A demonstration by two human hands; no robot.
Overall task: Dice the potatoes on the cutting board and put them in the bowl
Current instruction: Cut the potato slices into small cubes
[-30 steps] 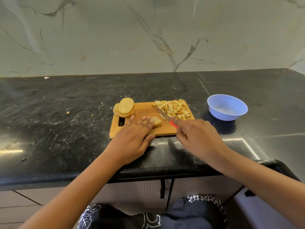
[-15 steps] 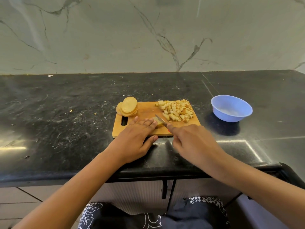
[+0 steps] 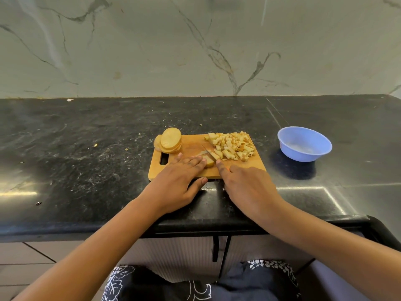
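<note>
Head view: slicing on the board (image 3: 191, 146).
Left hand (image 3: 180, 181) pressed a slice (image 3: 209, 162) with straight fingers; right hand (image 3: 247, 185) gripped the knife (image 3: 209, 153), blade across that slice.

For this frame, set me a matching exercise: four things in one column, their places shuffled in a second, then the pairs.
1 stack of round slices
2 diced pile
3 bowl
4 knife

A on the counter, right of the board
B far right part of the board
C far left corner of the board
D in the right hand

Pairs: 1-C, 2-B, 3-A, 4-D
</note>
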